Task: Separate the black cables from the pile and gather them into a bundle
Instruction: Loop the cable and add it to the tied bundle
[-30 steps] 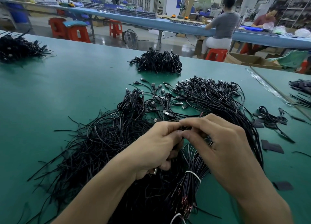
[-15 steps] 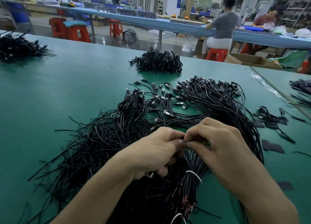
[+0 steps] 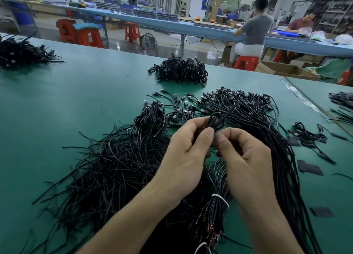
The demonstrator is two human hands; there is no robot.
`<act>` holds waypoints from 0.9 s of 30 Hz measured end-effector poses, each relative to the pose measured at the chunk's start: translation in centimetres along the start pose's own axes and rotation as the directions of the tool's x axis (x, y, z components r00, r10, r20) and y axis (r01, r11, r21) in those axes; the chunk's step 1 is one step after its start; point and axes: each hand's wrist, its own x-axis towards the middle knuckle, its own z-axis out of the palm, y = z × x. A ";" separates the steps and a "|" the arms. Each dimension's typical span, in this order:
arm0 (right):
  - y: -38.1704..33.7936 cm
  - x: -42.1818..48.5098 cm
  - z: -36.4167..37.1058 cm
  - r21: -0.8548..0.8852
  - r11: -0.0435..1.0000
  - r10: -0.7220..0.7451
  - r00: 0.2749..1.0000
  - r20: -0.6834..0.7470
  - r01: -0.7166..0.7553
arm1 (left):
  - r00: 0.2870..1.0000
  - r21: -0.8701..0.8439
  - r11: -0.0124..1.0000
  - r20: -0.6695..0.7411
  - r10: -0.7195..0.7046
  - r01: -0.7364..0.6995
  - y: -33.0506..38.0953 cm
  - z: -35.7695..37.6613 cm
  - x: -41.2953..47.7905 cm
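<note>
A large pile of thin black cables (image 3: 118,164) with USB plugs sprawls across the green table (image 3: 66,104). My left hand (image 3: 185,150) and my right hand (image 3: 242,154) meet above it, both pinching a small looped black cable (image 3: 215,121) whose loop stands up between the fingertips, one loose end pointing up to the right. Under my hands lies a bundle of black cables (image 3: 219,206) bound by a white tie. Long cables (image 3: 277,139) run down the right side of the pile.
A tidy heap of coiled cables (image 3: 181,70) sits further back, another heap (image 3: 21,53) at the far left. A few coiled cables (image 3: 307,135) and dark flat pieces (image 3: 309,169) lie to the right. Two people sit at a blue bench behind.
Both hands have lifted from the pile and now hold up a looped cable between the fingertips; before, they were pinching low among the cables.
</note>
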 end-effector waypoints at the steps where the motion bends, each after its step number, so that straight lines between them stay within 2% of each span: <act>1: -0.1 0.0 0.0 0.111 0.989 0.089 0.995 0.035 -0.093 | 0.997 0.077 0.994 -0.016 0.076 -0.075 -0.2 0.0 0.0; 3: -0.5 0.1 -0.4 0.268 0.930 0.222 0.965 0.140 -0.253 | 0.984 0.204 0.963 -0.009 0.180 -0.175 -0.3 -0.3 0.1; 5: -0.7 0.3 -1.0 0.338 0.882 0.269 0.939 0.212 -0.329 | 0.979 0.273 0.940 0.047 0.198 -0.204 -0.1 -0.8 0.3; 7: -0.9 0.4 -1.4 0.360 0.874 0.251 0.938 0.239 -0.326 | 0.979 0.290 0.935 0.098 0.180 -0.201 0.2 -1.3 0.5; 11: -1.1 0.4 -1.5 0.347 0.888 0.206 0.937 0.283 -0.301 | 0.939 0.494 0.820 -0.020 0.343 -0.290 0.0 -1.6 0.6; 16: -0.5 0.9 -1.9 0.336 0.878 0.231 0.916 0.327 -0.342 | 0.968 0.318 0.915 0.048 0.245 -0.247 -0.2 -1.5 0.5; 20: 0.1 0.7 -1.9 0.261 0.911 0.254 0.933 0.254 -0.319 | 0.993 0.077 0.990 0.021 0.120 -0.122 -0.3 -0.9 0.5; 24: -0.1 0.8 -2.0 0.147 0.968 0.173 0.963 0.206 -0.205 | 0.999 -0.175 0.984 0.041 0.032 -0.024 -0.4 -0.5 0.2; 27: -0.2 0.8 -2.2 0.123 0.979 0.136 0.968 0.211 -0.164 | 0.998 -0.273 0.962 0.057 0.011 0.005 -0.4 -0.3 0.2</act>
